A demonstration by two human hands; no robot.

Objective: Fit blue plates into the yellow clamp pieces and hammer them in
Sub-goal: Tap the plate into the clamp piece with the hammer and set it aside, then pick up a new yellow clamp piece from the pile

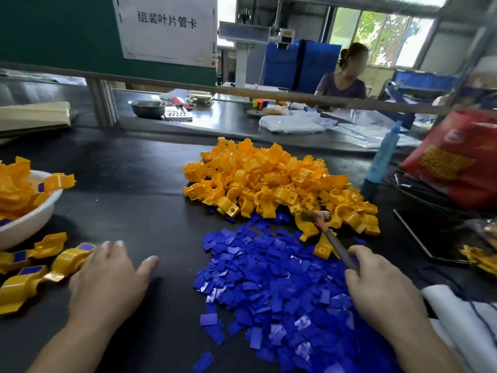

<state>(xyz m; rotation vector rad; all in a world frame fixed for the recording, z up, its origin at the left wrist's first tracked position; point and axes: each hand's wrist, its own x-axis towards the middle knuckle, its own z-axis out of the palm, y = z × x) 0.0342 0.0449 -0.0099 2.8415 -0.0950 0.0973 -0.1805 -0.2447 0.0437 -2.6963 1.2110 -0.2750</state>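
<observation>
The right hand (382, 286) is gripping the handle of the hammer (332, 239), its head hanging over the near edge of the yellow clamp pieces (269, 179) heaped ahead. The left hand (107, 275) is lying open, fingers spread, touching the fitted clamps (72, 259) just to its left. The blue plates (269, 286) are piled between the hands. Hammering seems to be pausing: next, a fresh clamp and plate are needed, and the hammer is occupying one hand. A white bowl (35, 218) of clamps is sitting beyond the left hand.

hammer (330, 236) handle end hidden in right hand (382, 289)
</observation>
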